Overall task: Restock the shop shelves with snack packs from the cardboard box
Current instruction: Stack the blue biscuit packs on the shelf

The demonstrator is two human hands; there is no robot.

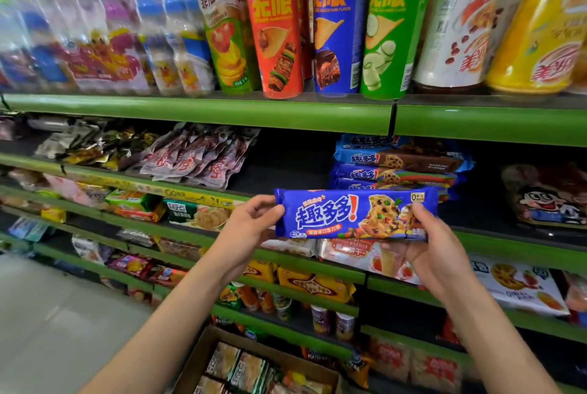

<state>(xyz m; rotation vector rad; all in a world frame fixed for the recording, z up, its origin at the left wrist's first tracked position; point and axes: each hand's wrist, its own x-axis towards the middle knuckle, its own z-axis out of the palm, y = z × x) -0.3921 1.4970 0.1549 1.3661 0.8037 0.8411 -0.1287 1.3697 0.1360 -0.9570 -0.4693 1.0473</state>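
left hand point(251, 219) and right hand point(422, 235) each pinch one end of a blue cookie pack point(352, 214), flat, level, chip-cookie print, held between them

At upper centre we count four tall cardboard crisp tubes: one white-and-green point(227, 28), one red point(275, 25), one blue point(336, 22), one green point(388, 25). Centre frame, we hold one blue plastic cookie pack point(333, 217); three similar packs point(400, 161) lie stacked behind it.
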